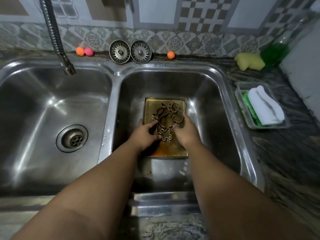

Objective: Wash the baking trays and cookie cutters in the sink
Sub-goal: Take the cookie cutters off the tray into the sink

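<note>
A stack of flat, gold-coloured rectangular baking trays [165, 149] lies on the floor of the right-hand basin of the stainless-steel double sink [230, 108], and a cluster of thin metal cookie cutters [165, 121] sits loose on the top tray. The left hand [144, 134] rests at the tray's left side with its fingers curled round the cutters nearest it; the right hand [186, 131] reaches in from the other side, fingers bent against the rounded cutter by the tray's right edge. Whether either hand has truly closed on a cutter I cannot tell.

The job at this stage looks to be gathering the cutters off the tray. It is best done by scooping them inward with both hands and lifting by their flat sides, since the thin rims may be sharp. The flexible metal faucet hose [57, 42] hangs over the left basin (no water shows running), so it probably needs swinging across. The yellow sponge [249, 62] waits on the dark counter at the back right, well apart from the hands.
</note>
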